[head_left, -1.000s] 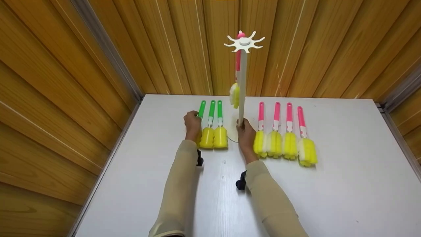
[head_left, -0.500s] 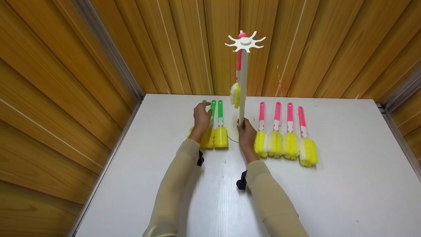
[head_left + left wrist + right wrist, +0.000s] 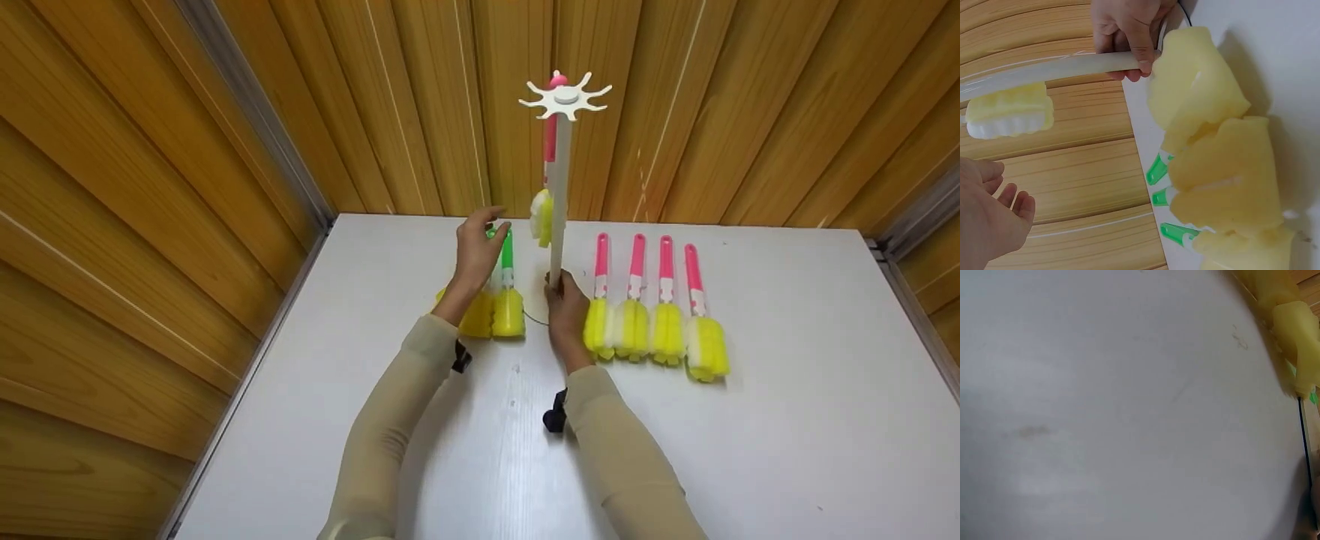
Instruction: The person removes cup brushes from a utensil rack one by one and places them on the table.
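Observation:
A white stand with a star-shaped top rises from the white table; one pink-handled sponge brush hangs from it. My right hand grips the pole near its foot, also seen in the left wrist view as the right hand curled round the pole. Three green-handled brushes with yellow sponges lie left of the stand. My left hand hovers above their handle ends, fingers spread and empty. That empty palm shows in the left wrist view.
Several pink-handled brushes with yellow and white sponges lie in a row right of the stand. Wooden panel walls close in the table at the back and both sides. The right wrist view shows bare tabletop and a sponge edge.
My left hand has left the leftmost green brush's handle and moved up and to the right, above the green handle ends, opening as it went. The right hand stays on the pole.

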A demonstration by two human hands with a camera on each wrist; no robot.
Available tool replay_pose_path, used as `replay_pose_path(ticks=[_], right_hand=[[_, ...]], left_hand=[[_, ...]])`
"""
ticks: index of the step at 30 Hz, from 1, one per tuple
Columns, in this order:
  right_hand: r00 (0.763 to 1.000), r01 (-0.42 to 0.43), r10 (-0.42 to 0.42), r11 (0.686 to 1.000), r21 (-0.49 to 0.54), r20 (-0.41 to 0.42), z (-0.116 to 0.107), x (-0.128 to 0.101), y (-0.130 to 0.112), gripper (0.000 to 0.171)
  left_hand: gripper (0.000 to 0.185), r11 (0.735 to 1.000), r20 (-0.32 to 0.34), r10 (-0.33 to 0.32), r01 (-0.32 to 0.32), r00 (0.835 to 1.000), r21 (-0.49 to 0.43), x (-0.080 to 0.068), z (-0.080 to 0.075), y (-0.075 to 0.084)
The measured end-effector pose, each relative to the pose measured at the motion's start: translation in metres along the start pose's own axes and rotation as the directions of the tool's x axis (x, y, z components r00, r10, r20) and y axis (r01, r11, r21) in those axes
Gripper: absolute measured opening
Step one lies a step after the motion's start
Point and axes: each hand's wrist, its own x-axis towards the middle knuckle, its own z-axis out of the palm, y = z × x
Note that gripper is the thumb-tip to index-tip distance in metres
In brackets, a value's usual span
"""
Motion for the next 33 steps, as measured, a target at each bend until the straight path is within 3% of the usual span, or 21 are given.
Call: replay_pose_path(ticks=[9,15,25,33], right_hand=[[1.000,0.014,-0.014,1.000,-0.004,0.007,0.001,0.000,0.000,0.019],[1.000,-0.003,0.003,1.000,0.026,-0.005,0.002,0.001,0.002,0.018],[0.987,0.151,-0.152,0.988,-0.016,-0.050,0.003,0.000,0.004,0.020],[1.000,0.026,-0.026,0.999,-0.024,0.018,0.001,0.002,0.003,0.024]], left_hand=[[0.031,0.991,-0.026,0.128,-0.128,0.991,-0.028,0.004,-0.003,0.021],[0.033,0.987,-0.026,0.155,-0.156,0.988,-0.041,0.010,0.000,0.045],[0.040,0.977,-0.035,0.165,-0.168,0.986,-0.133,0.029,0.011,0.075],[0.040,0.947,-0.030,0.195,-0.197,0.980,-0.255,0.045,0.021,0.085]])
